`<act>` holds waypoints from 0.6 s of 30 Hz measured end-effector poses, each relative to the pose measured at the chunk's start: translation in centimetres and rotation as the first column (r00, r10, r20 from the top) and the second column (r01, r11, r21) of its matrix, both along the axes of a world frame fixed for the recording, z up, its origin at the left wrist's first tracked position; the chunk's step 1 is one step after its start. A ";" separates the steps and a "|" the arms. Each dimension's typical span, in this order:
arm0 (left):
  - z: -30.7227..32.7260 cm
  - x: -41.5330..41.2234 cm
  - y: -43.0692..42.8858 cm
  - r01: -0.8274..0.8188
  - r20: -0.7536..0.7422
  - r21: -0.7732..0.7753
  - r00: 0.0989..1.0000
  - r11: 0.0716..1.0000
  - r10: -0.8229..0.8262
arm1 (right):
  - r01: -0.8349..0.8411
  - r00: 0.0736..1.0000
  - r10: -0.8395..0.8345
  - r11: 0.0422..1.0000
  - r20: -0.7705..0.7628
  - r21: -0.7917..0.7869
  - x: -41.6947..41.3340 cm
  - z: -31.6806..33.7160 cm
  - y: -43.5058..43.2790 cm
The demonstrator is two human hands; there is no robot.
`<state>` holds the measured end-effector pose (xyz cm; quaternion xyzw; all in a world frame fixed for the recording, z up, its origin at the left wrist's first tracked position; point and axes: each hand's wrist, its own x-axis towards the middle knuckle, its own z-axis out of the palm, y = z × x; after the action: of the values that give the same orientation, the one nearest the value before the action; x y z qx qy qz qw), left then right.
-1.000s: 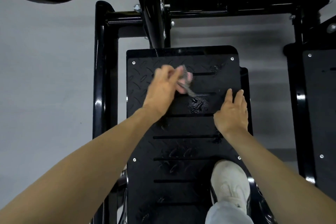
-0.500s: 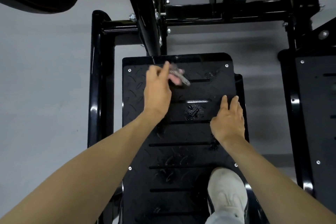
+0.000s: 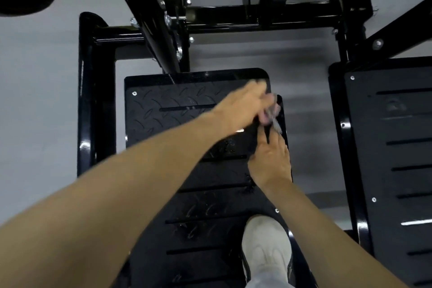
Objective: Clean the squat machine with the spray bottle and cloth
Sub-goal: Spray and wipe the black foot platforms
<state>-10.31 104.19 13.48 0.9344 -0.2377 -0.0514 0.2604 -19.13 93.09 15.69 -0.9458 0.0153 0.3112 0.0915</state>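
Pink-grey cloth (image 3: 272,110), bunched, sits at the far right edge of the left foot plate (image 3: 152,110) of the squat machine (image 3: 257,21). Gripping it with curled fingers: the left hand (image 3: 243,105), motion-blurred. Just nearer, the right hand (image 3: 271,159) lies flat on the plate, fingers straight, holding nothing. A white shoe (image 3: 266,245) stands on the plate's near end.

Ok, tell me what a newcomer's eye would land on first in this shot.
Two bare arms reach over the black diamond-tread footplate in the middle. The blurred left hand grips a pinkish-grey cloth at the plate's far right corner, and the right hand rests on its right edge just nearer. A white shoe stands on the plate's near right end, and a second footplate lies off to the right.
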 end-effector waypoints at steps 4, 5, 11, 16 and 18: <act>0.0 4.3 0.6 -0.214 0.006 -0.038 0.977 0.976 0.214 | -0.030 1.000 0.030 0.999 -0.007 0.030 -0.2 0.0 -1.2; 0.0 4.5 0.4 -0.195 -0.045 0.066 0.979 0.979 0.198 | -0.036 0.999 0.036 0.999 0.000 0.040 -0.2 0.0 -1.4; -0.2 -0.4 -1.9 0.069 -0.164 0.258 0.986 0.964 -0.026 | 0.013 0.995 -0.020 0.997 0.097 0.074 -0.4 0.0 -2.0; -0.4 -0.6 -0.5 0.366 -0.009 0.359 0.921 0.859 -0.389 | 0.042 0.982 -0.047 0.999 0.183 0.031 -0.6 0.1 -2.0; -0.3 0.6 0.7 0.187 -0.025 0.332 0.982 0.925 -0.189 | 0.025 0.987 -0.028 0.999 0.156 0.022 -0.7 0.1 -2.0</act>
<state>-9.72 104.90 13.19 0.9380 -0.3151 -0.1118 0.0919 -19.83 91.11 15.76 -0.9660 0.0175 0.2351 0.1059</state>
